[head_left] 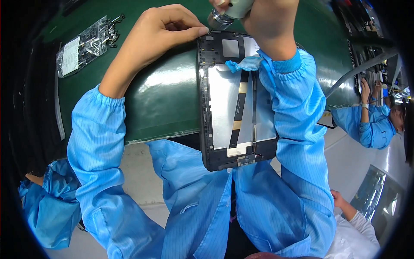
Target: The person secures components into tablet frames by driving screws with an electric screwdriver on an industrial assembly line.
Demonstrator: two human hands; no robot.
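An opened tablet housing (pixel 221 103), black-framed with silver metal plates and dark ribbon cables inside, lies across the near edge of the green table and juts out over my lap. My left hand (pixel 166 32) is at its far left corner, thumb and fingers pinched together; whatever is between the fingertips is too small to make out. Over the far end of the housing, my right hand (pixel 274 23) grips a pale hand tool with a shiny metal nozzle (pixel 220 19), pointed toward that corner. The picture's top edge cuts off part of this tool.
A clear plastic bag (pixel 84 47) of small dark parts, with a white label, lies on the green table (pixel 166 95) at the far left; some parts spill from it. A blue sleeve tie (pixel 248 64) dangles over the housing. Co-workers sit at right and left; a grey strap (pixel 360 69) hangs at right.
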